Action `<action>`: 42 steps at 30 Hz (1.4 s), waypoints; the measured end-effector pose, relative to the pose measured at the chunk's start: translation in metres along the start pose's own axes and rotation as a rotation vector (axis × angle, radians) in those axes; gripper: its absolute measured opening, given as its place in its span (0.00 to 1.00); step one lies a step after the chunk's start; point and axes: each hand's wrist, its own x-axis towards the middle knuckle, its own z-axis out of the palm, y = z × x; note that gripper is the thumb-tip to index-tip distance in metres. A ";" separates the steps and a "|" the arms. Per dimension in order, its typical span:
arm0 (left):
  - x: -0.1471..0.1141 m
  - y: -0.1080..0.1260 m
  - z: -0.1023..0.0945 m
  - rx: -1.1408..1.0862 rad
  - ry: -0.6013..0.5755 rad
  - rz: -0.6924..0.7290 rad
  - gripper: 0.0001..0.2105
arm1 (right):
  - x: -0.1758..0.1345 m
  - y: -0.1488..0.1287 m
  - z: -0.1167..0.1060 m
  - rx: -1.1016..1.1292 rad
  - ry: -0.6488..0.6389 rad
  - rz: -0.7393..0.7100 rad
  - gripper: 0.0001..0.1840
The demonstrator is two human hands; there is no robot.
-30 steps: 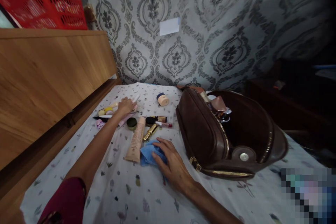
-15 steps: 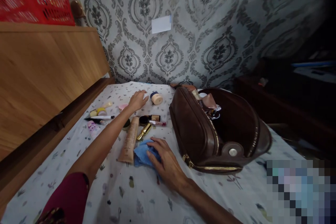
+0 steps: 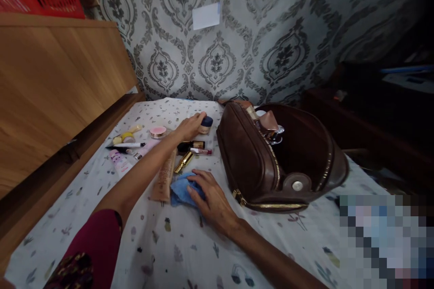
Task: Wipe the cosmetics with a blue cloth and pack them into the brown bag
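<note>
My left hand point(image 3: 192, 127) reaches far out over the printed sheet, its fingers closed against the left side of a small cream jar point(image 3: 205, 126) with a dark blue lid. The jar stands upright, and part of the grip is hidden behind the hand. Nearer to me, my right hand point(image 3: 213, 198) is closed on a crumpled blue cloth point(image 3: 183, 190). Left of the cloth lies a beige squeeze tube point(image 3: 164, 183), partly covered by my left forearm. A gold lipstick tube point(image 3: 183, 162) and a pink lip gloss tube point(image 3: 201, 151) lie between the hands.
On the right stands an open brown leather bag point(image 3: 251, 158) with items inside. To the left lie a pink compact point(image 3: 158, 132), a purple-white tube point(image 3: 119, 162), a white pen-like stick point(image 3: 135, 145) and a yellow-rimmed item point(image 3: 128, 137). A wooden cabinet point(image 3: 61, 90) borders the left side.
My left hand has moved right to the jar, which has gone from tilted to upright. The pink compact is now uncovered. My right hand stays on the cloth.
</note>
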 end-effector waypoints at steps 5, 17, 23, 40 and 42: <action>-0.019 -0.007 -0.010 -0.052 0.011 0.069 0.22 | 0.001 -0.001 -0.001 -0.005 -0.019 0.015 0.16; -0.006 -0.044 -0.008 0.085 0.085 -0.276 0.17 | 0.000 0.001 -0.002 0.002 -0.022 0.031 0.18; -0.022 -0.038 -0.003 0.136 0.027 -0.235 0.14 | 0.000 0.008 0.001 -0.004 -0.020 0.028 0.18; -0.196 -0.131 -0.082 0.206 0.160 -0.602 0.14 | 0.001 0.009 -0.001 -0.029 -0.024 0.024 0.19; -0.202 -0.137 -0.084 0.169 0.167 -0.594 0.14 | 0.001 0.010 0.001 -0.033 -0.009 0.019 0.18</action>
